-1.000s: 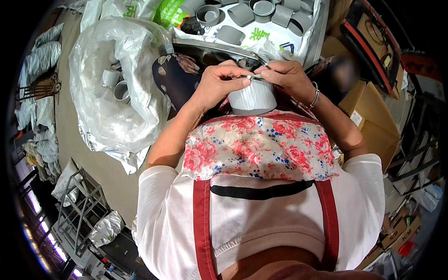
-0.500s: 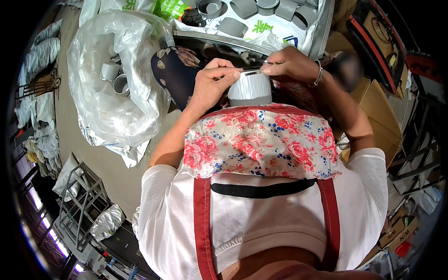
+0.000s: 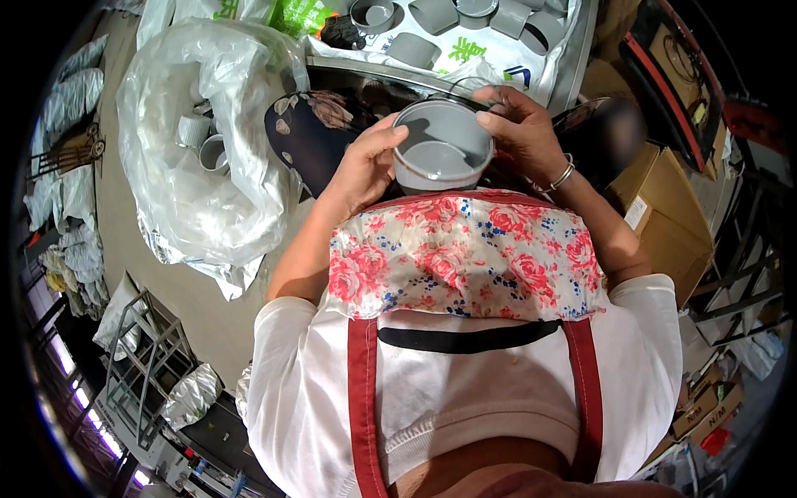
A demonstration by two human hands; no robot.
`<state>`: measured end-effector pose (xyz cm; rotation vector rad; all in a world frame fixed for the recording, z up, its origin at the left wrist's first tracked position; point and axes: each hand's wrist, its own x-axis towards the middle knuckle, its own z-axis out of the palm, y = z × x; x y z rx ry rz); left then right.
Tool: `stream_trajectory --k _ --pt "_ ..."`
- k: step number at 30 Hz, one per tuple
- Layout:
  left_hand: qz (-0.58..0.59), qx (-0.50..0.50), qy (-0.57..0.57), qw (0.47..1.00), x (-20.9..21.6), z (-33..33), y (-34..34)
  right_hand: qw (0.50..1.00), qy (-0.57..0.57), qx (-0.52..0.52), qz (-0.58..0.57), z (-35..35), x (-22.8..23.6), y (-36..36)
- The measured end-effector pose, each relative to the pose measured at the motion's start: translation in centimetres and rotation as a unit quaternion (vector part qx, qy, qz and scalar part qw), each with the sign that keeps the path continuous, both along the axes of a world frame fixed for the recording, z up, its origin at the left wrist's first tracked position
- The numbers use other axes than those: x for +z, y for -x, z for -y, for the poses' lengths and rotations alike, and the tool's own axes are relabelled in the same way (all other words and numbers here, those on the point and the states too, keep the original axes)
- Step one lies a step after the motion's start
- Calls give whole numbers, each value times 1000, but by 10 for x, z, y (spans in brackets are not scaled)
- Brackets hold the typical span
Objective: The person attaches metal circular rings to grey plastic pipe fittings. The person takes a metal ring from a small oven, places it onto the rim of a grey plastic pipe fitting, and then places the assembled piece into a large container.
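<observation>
A round grey ramekin (image 3: 440, 158) with a ribbed outside is tilted so that its open top and smooth inside show. On its left side my left hand (image 3: 371, 160) is closed, the thumb resting at the rim. My right hand (image 3: 523, 133) grips the opposite side, its thumb on the rim. Beside the right fingers shows a thin, dark, curved thing (image 3: 465, 80), too small to name. The ramekin is just above the floral apron (image 3: 457, 249), between my knees.
Ahead stands a metal-edged bin (image 3: 382, 73) lined with white bags, holding several grey ramekins (image 3: 414, 50). To the left, a clear plastic bag (image 3: 249, 178) on the floor contains similar ramekins (image 3: 214, 153). An open cardboard box (image 3: 672, 224) lies to the right.
The ramekin has tipped from showing its ribbed side to showing its inside. My left hand has moved from the near rim to its left side; my right hand has shifted slightly right.
</observation>
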<state>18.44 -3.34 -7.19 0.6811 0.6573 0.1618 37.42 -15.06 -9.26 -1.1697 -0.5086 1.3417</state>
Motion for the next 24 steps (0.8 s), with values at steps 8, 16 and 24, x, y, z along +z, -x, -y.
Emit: stream_trajectory --k 8,16,24 --pt "-13 34 -29 999 13 3 -12 999 -46 23 -15 0 3 17" --pt "-70 57 -35 995 13 -9 -20 933 -203 18 296 -3 30 -12" --pt "-17 134 -185 973 -23 -8 -23 906 -141 231 326 9 13 -19"
